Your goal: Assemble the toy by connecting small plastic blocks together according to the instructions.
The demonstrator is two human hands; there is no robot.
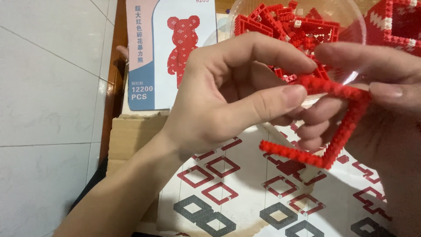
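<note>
A clear plastic bowl [351,26] sits at twelve o'clock in the head view, behind the hands, and it is heaped with loose red brick strips [289,24], a few showing white studs. Just to its right, at one o'clock, the corner of a larger built red-and-white block piece [394,22] enters the frame; whether it touches the bowl cannot be told.

In front of the bowl both hands hold a red brick frame [342,127], an angular, open-sided outline of small studded bricks. The left hand [219,96] comes in from seven o'clock, its fingers curled; thumb and forefinger are pinched on the frame's upper bar at its left end. The right hand [386,101] comes from three o'clock, thumb and fingers closed on the upper right corner, with the lower fingers passing behind the frame's open middle. From that corner the frame runs down toward five o'clock and then back left along its bottom bar, which hangs free below both hands, above the paper.

Beneath lies an instruction sheet [245,188] printed with red and grey square outlines, spread over a cardboard piece [131,136] on the counter. At eleven o'clock lies a booklet cover [158,52] showing a red bear figure. A pale tiled floor [48,87] fills the left side.
</note>
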